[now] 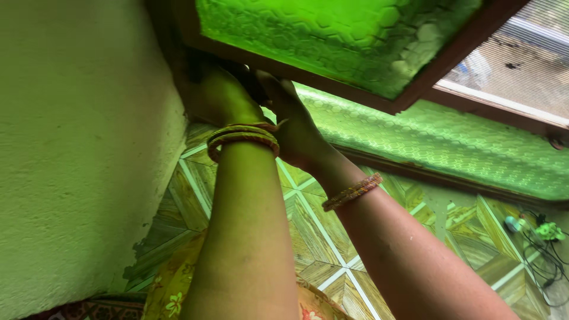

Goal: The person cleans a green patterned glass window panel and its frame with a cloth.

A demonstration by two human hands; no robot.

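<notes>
Both my arms reach up to the lower left corner of a wooden window frame (332,88) that holds green patterned glass (332,35). My left hand (216,95), with two bangles on its wrist, sits in the shadowed corner against the frame, its fingers hidden. My right hand (296,133), with a beaded bracelet on its wrist, is just to the right, its fingers stretched up to the frame's lower edge. A dark patch (248,80) lies between the two hands; what it is stays unclear.
A rough plaster wall (77,148) fills the left side. A second green glass pane (450,145) lies below the frame, and a wire mesh screen (521,65) is at the upper right. Below are patterned floor tiles (308,231), with cables and a plug (542,243) at the right.
</notes>
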